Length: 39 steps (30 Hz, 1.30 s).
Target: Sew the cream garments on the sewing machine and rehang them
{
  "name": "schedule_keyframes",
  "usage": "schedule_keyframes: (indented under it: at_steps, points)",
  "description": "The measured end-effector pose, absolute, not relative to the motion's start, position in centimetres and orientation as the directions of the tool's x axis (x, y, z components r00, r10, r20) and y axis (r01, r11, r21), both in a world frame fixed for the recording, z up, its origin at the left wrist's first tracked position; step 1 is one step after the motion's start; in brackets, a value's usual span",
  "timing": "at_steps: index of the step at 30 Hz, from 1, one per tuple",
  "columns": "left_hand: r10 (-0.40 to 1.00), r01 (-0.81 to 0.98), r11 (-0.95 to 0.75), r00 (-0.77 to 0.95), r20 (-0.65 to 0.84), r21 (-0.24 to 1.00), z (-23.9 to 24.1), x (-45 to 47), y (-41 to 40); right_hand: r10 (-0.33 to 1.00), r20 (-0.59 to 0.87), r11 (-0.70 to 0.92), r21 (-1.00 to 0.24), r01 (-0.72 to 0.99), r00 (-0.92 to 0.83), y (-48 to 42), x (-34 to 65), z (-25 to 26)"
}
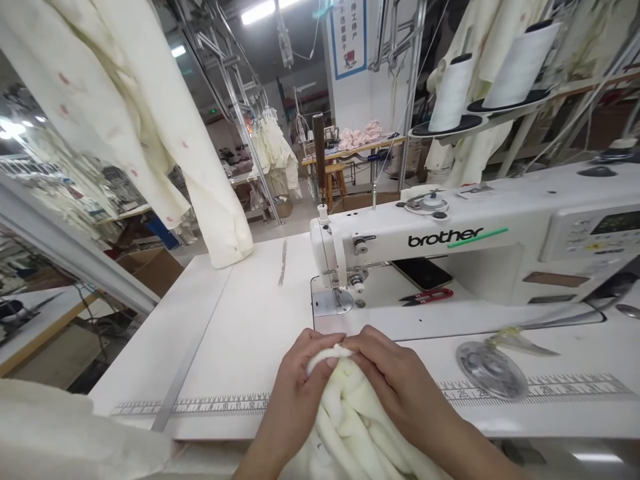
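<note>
Both the left hand [301, 375] and right hand [389, 367] pinch cream plush fabric [345, 407]; red-handled thread snips [436, 295] lie at their two o'clock.

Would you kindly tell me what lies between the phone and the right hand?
The red snips lie between the phone and the right hand, on the white machine bed, in the head view.

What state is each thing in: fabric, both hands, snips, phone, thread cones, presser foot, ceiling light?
Cream fabric: bunched, held
Left hand: gripping the fabric
Right hand: gripping the fabric
Red-handled snips: lying flat, unheld
Phone: lying flat, dark side up
Thread cones: standing, thread wound on
Presser foot: can't tell, up or down
Ceiling light: on
</note>
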<state>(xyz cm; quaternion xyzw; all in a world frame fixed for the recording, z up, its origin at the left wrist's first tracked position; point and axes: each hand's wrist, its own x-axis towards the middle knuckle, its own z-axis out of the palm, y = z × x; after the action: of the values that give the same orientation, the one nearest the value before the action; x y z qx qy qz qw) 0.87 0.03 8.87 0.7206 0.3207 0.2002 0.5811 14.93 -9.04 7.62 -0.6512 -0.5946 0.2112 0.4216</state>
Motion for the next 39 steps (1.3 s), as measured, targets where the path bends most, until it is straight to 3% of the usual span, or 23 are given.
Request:
schedule_keyframes:
  at_steps: [3, 5, 10, 13, 16, 18, 20, 28, 39]
  points:
    - [0.705, 0.206, -0.252, 0.709, 0.033, 0.945, 8.7, 1.4, 0.8, 0.931, 0.255, 0.048, -0.793, 0.607, 0.261, -8.4, 15.5, 7.3]
    - [0.698, 0.196, -0.247, 0.715, 0.034, 0.949, 8.6, 1.8, 1.5, 0.926, 0.198, -0.020, -0.824, 0.566, 0.321, -7.9, 16.0, 7.6]
    - [0.584, 0.220, 0.081, 0.780, -0.225, 0.972, 7.6, 3.4, 4.5, 0.931, 0.000, -0.166, -0.891, 0.423, 0.365, -5.9, 18.3, 7.7]
    - [0.533, 0.246, 0.135, 0.799, -0.279, 0.960, 5.9, 5.0, 6.7, 0.918, -0.040, -0.261, -0.810, 0.525, 0.393, -4.0, 19.8, 6.6]
    - [0.550, 0.368, -0.127, 0.799, -0.244, 0.921, 3.9, 6.6, 8.3, 0.885, -0.100, -0.401, -0.660, 0.635, 0.455, -2.0, 20.9, 4.9]
    - [0.601, 0.453, -0.371, 0.783, -0.162, 0.810, 2.9, 7.5, 8.9, 0.863, -0.136, -0.460, -0.610, 0.645, 0.487, -0.8, 21.4, 3.8]
    - [0.640, 0.508, -0.479, 0.761, -0.111, 0.716, 2.1, 8.2, 9.3, 0.846, -0.156, -0.495, -0.585, 0.642, 0.510, 0.1, 21.8, 3.0]
    - [0.702, 0.602, -0.449, 0.695, -0.156, 0.660, 1.3, 9.7, 10.2, 0.800, -0.193, -0.569, -0.545, 0.616, 0.568, 0.9, 21.9, 3.2]
    - [0.741, 0.652, -0.427, 0.649, -0.171, 0.627, 1.0, 10.0, 10.0, 0.803, -0.131, -0.541, -0.570, 0.618, 0.582, 0.6, 21.8, 2.9]
